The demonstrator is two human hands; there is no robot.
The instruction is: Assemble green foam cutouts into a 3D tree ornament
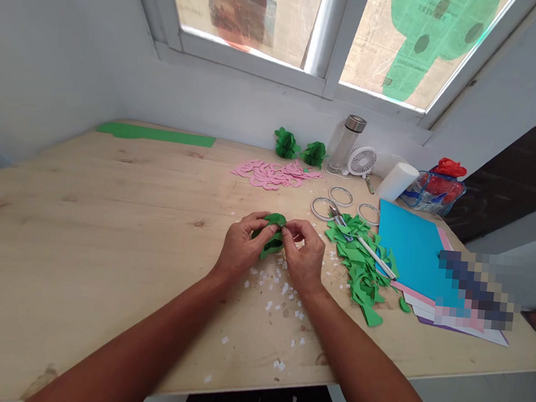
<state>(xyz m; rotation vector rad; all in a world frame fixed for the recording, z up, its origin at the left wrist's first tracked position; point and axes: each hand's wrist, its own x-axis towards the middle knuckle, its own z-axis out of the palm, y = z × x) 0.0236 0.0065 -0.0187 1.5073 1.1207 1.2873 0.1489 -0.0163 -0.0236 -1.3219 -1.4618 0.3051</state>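
Observation:
Between my two hands is a green paper piece [272, 246] with curved, layered edges, raised a little above the wooden table [129, 226]. My left hand [244, 243] grips its left side, thumb in front. At its upper right edge, my right hand [305, 251] pinches the paper between thumb and fingertips. Small white paper bits [279, 289] lie scattered beneath and in front of my hands. To the right is a heap of green paper scraps [364, 281], with scissors [336, 214] and a white stick-like tool [376, 257] on top.
Rolls of tape [340, 197] lie beyond the scraps. Pink paper cutouts [273, 174] and folded green paper shapes [286, 144] are at the back, near a bottle [347, 144] and small fan [361, 161]. Blue sheets [407, 251] lie right; a green strip [161, 134] lies back left.

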